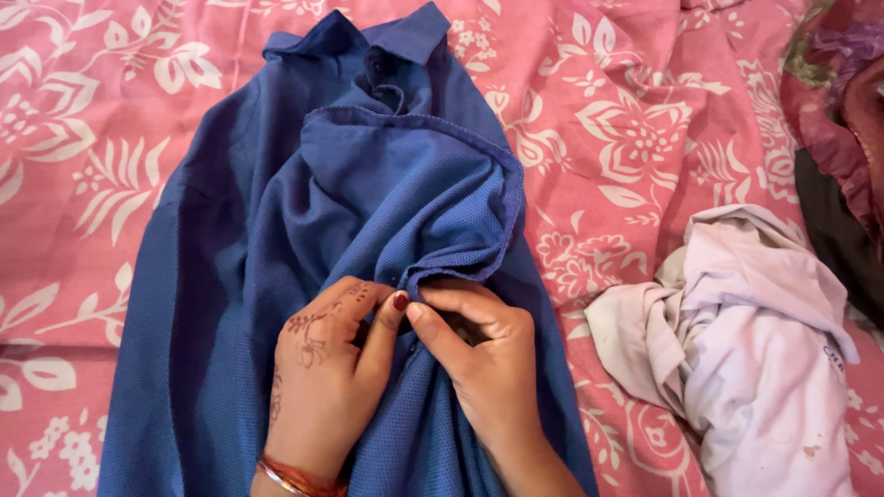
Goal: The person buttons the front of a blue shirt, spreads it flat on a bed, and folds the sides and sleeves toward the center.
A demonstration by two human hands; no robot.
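Observation:
A blue collared shirt (pixel 276 212) lies spread on a pink floral bedsheet (pixel 83 138), collar at the top. Its front panel is folded back and bunched near the middle. My left hand (pixel 327 368), with henna marks and red bangles at the wrist, pinches the shirt's front edge. My right hand (pixel 483 359) pinches the same edge right beside it, thumbs nearly touching. Both hands grip the fabric at the placket, just below the bunched fold.
A crumpled pale lilac-white garment (pixel 755 350) lies on the sheet to the right of the shirt. A dark red patterned cloth (pixel 838 101) over something black sits at the far right edge.

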